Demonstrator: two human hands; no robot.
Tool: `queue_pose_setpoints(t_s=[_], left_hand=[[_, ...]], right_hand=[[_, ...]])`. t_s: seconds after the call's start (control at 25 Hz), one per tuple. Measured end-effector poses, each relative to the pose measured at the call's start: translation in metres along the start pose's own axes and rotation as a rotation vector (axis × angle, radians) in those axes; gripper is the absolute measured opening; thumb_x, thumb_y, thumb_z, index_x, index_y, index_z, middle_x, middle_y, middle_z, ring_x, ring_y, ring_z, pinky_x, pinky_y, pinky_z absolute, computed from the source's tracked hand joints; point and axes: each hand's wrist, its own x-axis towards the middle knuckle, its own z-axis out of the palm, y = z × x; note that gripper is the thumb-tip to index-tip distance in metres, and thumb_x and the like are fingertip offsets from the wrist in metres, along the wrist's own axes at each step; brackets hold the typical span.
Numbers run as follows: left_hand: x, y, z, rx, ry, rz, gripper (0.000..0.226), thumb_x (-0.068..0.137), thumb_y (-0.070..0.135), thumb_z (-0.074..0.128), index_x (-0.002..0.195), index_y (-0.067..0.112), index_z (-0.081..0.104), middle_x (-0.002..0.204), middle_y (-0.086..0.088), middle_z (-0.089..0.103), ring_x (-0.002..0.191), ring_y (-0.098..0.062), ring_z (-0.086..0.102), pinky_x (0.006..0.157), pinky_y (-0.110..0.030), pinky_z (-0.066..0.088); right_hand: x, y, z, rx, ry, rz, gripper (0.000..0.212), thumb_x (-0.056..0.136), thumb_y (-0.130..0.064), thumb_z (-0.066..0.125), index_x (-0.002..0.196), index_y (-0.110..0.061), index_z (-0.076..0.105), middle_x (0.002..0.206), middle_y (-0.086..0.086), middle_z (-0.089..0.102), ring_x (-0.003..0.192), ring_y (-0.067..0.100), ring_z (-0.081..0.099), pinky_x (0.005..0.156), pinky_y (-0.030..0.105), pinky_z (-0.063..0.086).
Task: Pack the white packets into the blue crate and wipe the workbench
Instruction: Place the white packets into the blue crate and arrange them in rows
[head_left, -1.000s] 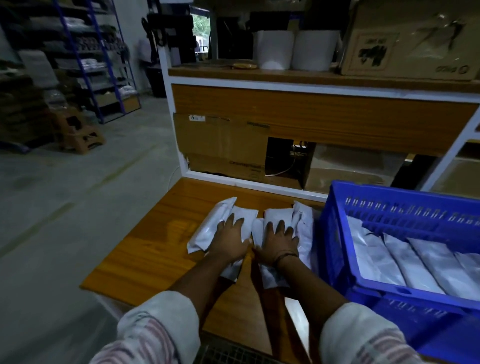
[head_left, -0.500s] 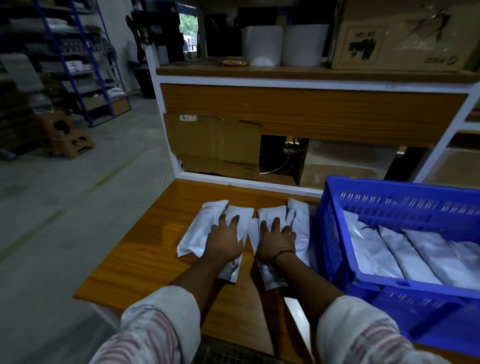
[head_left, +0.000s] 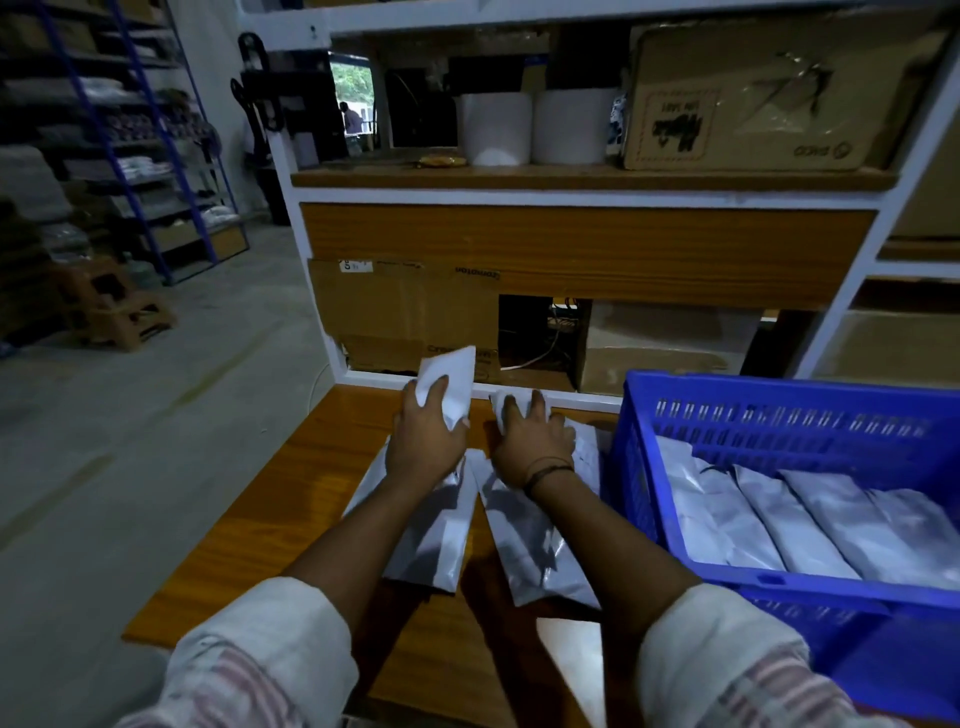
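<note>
Several white packets lie on the wooden workbench (head_left: 249, 540) left of the blue crate (head_left: 644, 467). My left hand (head_left: 423, 441) grips the far end of one white packet (head_left: 452, 376) and tilts that end up off the bench. Under my left forearm another packet (head_left: 441, 540) lies flat. My right hand (head_left: 532, 441) is curled over the far end of a neighbouring packet (head_left: 535, 551), which still lies on the bench. Inside the crate, several packed packets (head_left: 800, 525) lie side by side.
A shelf unit stands behind the bench, with cardboard boxes (head_left: 405, 312) low down and two white rolls (head_left: 535, 130) and a large carton (head_left: 758, 98) above. The bench's left edge drops to open concrete floor (head_left: 130, 441). Blue racks (head_left: 145, 130) stand far left.
Both hands slid from the packets' middles to their far ends. The left hand has closed on one packet and raised its end; the camera moved closer.
</note>
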Motion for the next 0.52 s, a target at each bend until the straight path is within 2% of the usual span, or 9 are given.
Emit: queue_pose_setpoints(t_s=[0.12, 0.28, 0.44, 0.52], left_hand=[[0.016, 0.027, -0.015, -0.043, 0.068, 0.028, 0.070, 0.090, 0.043, 0.064, 0.151, 0.030, 0.033, 0.151, -0.016, 0.030, 0.125, -0.042, 0.048, 0.100, -0.049, 0.048], [0.026, 0.080, -0.021, -0.095, 0.096, 0.105, 0.069, 0.093, 0.040, 0.061, 0.154, 0.028, 0.031, 0.158, -0.013, 0.021, 0.138, -0.038, 0.037, 0.105, -0.046, 0.042], [0.017, 0.148, 0.003, -0.158, 0.043, 0.139, 0.069, 0.093, 0.042, 0.061, 0.153, 0.029, 0.030, 0.158, -0.012, 0.021, 0.135, -0.038, 0.040, 0.101, -0.046, 0.046], [0.005, 0.184, 0.022, -0.191, 0.005, 0.133, 0.068, 0.092, 0.041, 0.062, 0.152, 0.028, 0.032, 0.156, -0.011, 0.024, 0.130, -0.037, 0.045, 0.099, -0.044, 0.047]], right_hand=[[0.004, 0.000, -0.039, 0.005, 0.108, -0.024, 0.073, 0.091, -0.035, 0.053, 0.155, -0.030, 0.018, 0.164, 0.016, 0.004, 0.141, 0.049, 0.019, 0.112, 0.059, 0.021], [0.002, 0.024, -0.091, 0.007, 0.188, -0.014, 0.082, 0.087, -0.035, 0.060, 0.156, -0.029, 0.015, 0.165, 0.015, 0.001, 0.144, 0.049, 0.015, 0.112, 0.060, 0.019], [-0.008, 0.088, -0.131, 0.003, 0.273, 0.018, 0.077, 0.090, -0.040, 0.057, 0.155, -0.028, 0.019, 0.165, 0.014, 0.004, 0.142, 0.047, 0.018, 0.111, 0.059, 0.023], [-0.015, 0.132, -0.147, 0.004, 0.288, 0.047, 0.074, 0.091, -0.036, 0.057, 0.155, -0.029, 0.020, 0.166, 0.012, 0.004, 0.143, 0.046, 0.017, 0.110, 0.059, 0.023]])
